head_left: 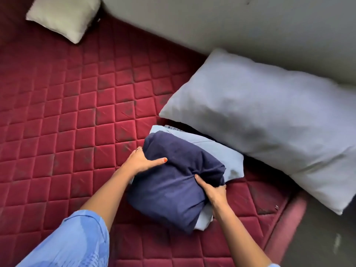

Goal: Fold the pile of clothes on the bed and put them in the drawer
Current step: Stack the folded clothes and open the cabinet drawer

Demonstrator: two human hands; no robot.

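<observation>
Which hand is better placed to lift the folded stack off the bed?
Neither alone. The left hand grips the navy garment on one side, the right hand the other, so both should probably lift together.

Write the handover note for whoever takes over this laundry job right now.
Left hand: grips the left side of the folded navy garment, thumb on top.
Right hand: grips its right edge, fingers tucked under.
Things: the navy garment tops a stack, over a folded light blue garment, on the red mattress beside the grey pillow.
Done: the clothes in view are folded and stacked.
Left: carry the stack to the drawer, which is not in view.
</observation>
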